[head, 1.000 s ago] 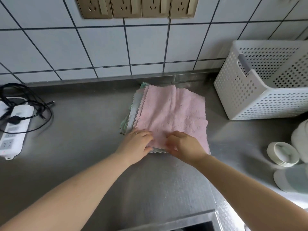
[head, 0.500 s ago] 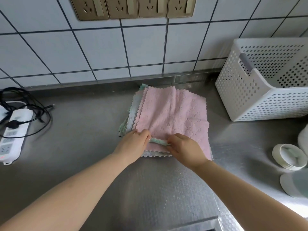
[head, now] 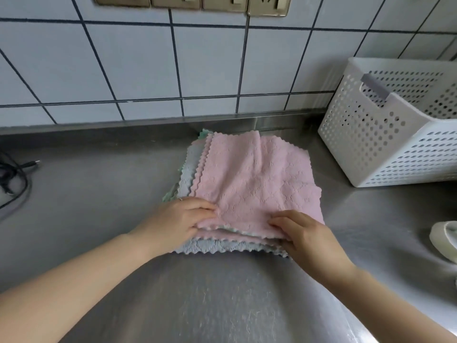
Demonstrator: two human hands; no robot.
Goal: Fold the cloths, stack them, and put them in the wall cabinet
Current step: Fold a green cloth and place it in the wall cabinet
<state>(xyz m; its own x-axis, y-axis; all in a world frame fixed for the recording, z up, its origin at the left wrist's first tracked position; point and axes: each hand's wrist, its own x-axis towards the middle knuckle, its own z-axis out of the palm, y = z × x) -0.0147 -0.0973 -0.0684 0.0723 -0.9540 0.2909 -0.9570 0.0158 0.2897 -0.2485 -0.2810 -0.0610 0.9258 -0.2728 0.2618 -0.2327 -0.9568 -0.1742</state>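
Bare counter (head: 86, 194) lies open left of the cloth stack (head: 252, 184); the basket (head: 371, 144) crowds its right.

Stack of cloths (head: 257, 184) lies on the counter (head: 99, 194), against the back wall. Basket (head: 385, 144) stands to its right, cable (head: 14, 179) far left. Both hands (head: 178, 224) (head: 306, 233) rest on the stack's near edge.

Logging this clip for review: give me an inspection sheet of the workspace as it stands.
Surface: steel counter, bare in front.
Job's things: cloths stacked, pink on top, grey and green edges showing beneath; cabinet not in view.
Clutter: white basket at right; white dishes at right edge.
Hands: left hand and right hand pinch the stack's near edge.
Cables: black cable at left edge.
Surroundings: tiled wall, sockets above.
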